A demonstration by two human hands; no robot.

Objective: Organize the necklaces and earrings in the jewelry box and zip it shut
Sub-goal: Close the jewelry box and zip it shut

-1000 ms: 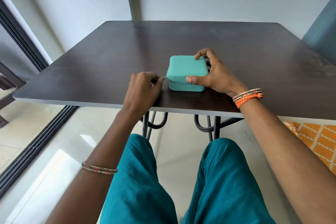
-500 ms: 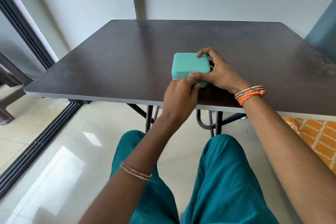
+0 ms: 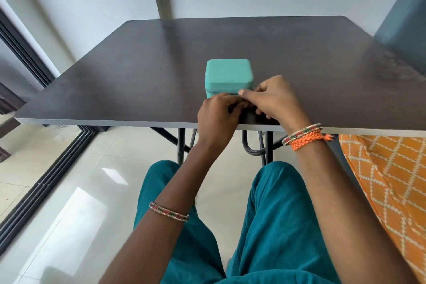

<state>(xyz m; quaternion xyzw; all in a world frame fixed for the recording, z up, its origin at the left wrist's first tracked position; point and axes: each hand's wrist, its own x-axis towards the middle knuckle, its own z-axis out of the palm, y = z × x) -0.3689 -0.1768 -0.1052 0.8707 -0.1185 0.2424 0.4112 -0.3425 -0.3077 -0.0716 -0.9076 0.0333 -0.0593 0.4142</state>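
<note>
The teal jewelry box (image 3: 228, 71) stands with its lid down near the front edge of the dark table (image 3: 138, 90). My left hand (image 3: 217, 117) is curled right in front of the box's front face, fingertips at the zipper line; the zipper pull is hidden under them. My right hand (image 3: 275, 99) sits at the box's front right corner, its thumb tip against the zipper seam and its curled fingers round the corner. The two hands touch each other. No necklaces or earrings show outside the box.
The table's front edge (image 3: 115, 122) runs just below my hands, with black metal legs (image 3: 181, 145) under it. An orange patterned cushion (image 3: 380, 180) lies at the right. A sliding door track (image 3: 46, 180) crosses the floor on the left.
My left hand has travelled from the box's left side along the front to its right part. My right hand has come off the lid down to the front right corner.
</note>
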